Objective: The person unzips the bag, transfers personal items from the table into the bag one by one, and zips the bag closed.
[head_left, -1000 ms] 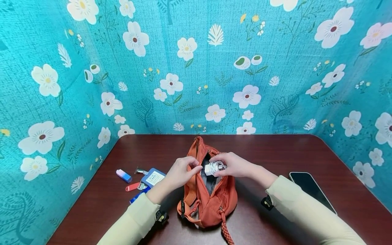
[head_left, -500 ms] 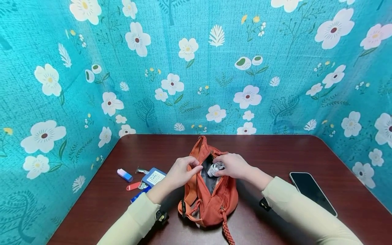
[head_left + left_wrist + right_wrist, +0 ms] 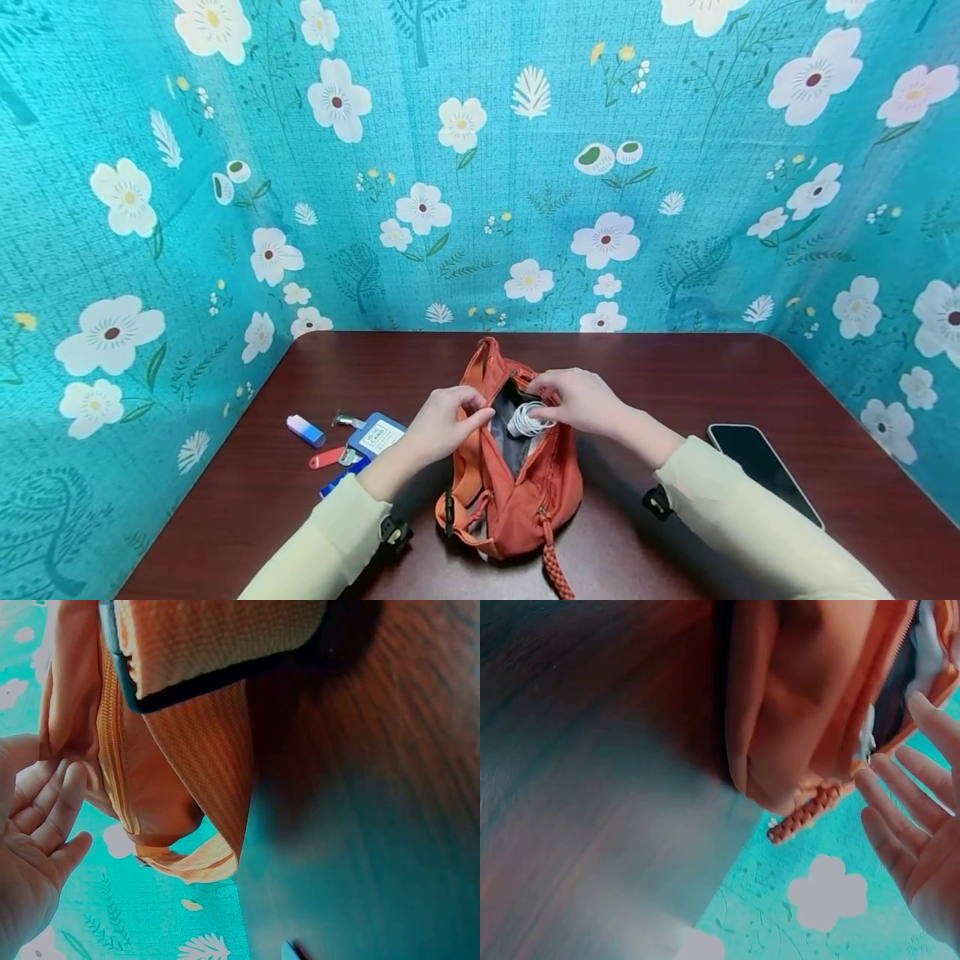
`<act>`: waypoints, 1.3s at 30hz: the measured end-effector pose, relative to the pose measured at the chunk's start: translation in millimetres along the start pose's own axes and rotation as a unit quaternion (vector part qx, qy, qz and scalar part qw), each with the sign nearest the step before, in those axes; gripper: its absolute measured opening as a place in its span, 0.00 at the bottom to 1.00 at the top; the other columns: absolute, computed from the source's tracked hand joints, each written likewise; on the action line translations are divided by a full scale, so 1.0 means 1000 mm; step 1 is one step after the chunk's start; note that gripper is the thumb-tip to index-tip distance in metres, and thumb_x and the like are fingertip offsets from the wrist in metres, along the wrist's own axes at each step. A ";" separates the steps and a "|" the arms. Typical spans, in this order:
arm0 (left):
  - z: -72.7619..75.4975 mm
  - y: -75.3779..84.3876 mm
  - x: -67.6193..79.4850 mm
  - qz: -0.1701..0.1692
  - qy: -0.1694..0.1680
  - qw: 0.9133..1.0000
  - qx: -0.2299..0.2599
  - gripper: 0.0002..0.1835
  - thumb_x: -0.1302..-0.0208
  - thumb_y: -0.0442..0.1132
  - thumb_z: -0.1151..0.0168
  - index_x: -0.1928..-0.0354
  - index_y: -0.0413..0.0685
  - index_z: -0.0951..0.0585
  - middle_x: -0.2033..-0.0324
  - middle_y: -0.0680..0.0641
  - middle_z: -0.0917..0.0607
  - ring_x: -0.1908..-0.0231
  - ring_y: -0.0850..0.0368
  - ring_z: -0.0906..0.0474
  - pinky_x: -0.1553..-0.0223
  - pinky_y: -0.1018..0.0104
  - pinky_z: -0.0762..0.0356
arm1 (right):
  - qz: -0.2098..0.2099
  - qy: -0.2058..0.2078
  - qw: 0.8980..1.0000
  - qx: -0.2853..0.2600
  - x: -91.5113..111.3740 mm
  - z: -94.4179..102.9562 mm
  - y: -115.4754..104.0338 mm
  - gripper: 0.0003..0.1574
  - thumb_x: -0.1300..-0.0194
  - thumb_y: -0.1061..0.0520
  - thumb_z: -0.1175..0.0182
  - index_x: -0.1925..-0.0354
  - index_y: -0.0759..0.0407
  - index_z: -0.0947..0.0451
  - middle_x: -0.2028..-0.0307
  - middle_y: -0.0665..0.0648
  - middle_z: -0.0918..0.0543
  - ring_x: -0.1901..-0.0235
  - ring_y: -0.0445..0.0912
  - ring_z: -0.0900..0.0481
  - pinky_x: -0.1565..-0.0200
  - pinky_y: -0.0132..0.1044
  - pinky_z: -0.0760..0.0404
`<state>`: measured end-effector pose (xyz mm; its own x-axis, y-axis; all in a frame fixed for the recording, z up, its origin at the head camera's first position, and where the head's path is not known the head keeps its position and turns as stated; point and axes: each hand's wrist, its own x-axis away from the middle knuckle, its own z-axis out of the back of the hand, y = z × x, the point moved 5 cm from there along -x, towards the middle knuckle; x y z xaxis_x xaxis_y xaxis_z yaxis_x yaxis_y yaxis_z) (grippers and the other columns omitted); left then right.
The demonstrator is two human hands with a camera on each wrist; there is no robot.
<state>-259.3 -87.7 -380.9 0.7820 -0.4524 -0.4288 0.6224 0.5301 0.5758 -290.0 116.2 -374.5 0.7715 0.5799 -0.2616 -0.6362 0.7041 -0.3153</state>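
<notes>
An orange-red fabric bag [image 3: 525,521] stands on the table with its zipped mouth spread, grey lining showing. My left hand [image 3: 446,425] pinches the left edge of the mouth between thumb and fingers; the left wrist view has that thumb and the fingers [image 3: 64,802] on either side of the cloth. Inside the mouth lies a white charger [image 3: 527,421] with its cable coiled round it. Over the right edge of the opening is my right hand [image 3: 581,402], fingers loosely extended by the charger. The right wrist view finds these fingers [image 3: 904,799] spread, holding nothing.
Left of the bag lie a blue ID card holder [image 3: 378,433], a red tag with a key [image 3: 327,457], a blue packet [image 3: 343,477] and a small pink-and-blue stick [image 3: 306,431]. A smartphone [image 3: 765,471] lies at the right. A floral curtain [image 3: 480,167] hangs behind the table.
The charger has gone from my right hand's grip down into the bag's mouth, and the right fingers have loosened from it. My left hand has stayed at the bag's edge.
</notes>
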 end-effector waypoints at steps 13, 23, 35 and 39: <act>-0.004 -0.001 0.000 -0.005 0.000 1.000 -0.005 0.04 0.35 0.40 0.35 0.67 0.51 0.19 0.72 0.60 0.21 0.69 0.66 0.25 0.64 0.66 0.24 | -0.036 0.033 0.999 0.008 0.006 -0.003 0.022 0.14 0.43 0.52 0.29 0.60 0.55 0.16 0.68 0.49 0.15 0.69 0.41 0.18 0.67 0.40 0.21; -0.003 0.000 0.000 -0.004 0.002 1.000 -0.001 0.04 0.35 0.40 0.35 0.67 0.52 0.19 0.72 0.61 0.21 0.68 0.65 0.25 0.64 0.65 0.23 | -0.030 0.034 0.998 -0.040 0.001 -0.011 0.023 0.10 0.43 0.62 0.29 0.61 0.60 0.16 0.71 0.50 0.16 0.70 0.41 0.19 0.67 0.36 0.19; 0.008 0.001 0.000 -0.018 0.038 0.999 -0.005 0.03 0.37 0.38 0.33 0.68 0.49 0.18 0.72 0.57 0.19 0.70 0.64 0.25 0.66 0.56 0.20 | 0.019 0.087 0.993 -0.072 0.001 0.023 0.014 0.08 0.44 0.66 0.30 0.63 0.62 0.14 0.70 0.51 0.15 0.71 0.40 0.18 0.68 0.34 0.19; 0.015 0.004 -0.001 -0.030 0.059 0.998 -0.005 0.04 0.38 0.36 0.33 0.70 0.49 0.19 0.74 0.57 0.20 0.72 0.64 0.26 0.69 0.57 0.21 | 0.016 0.092 0.993 -0.079 0.000 0.039 0.009 0.08 0.43 0.66 0.31 0.63 0.62 0.14 0.70 0.51 0.16 0.72 0.39 0.19 0.69 0.34 0.20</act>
<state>-258.1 -96.0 -367.5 0.7416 -0.3956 -0.5418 0.6678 0.5126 0.5397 -295.9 138.0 -341.8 0.7474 0.5055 -0.4312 -0.6633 0.6061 -0.4391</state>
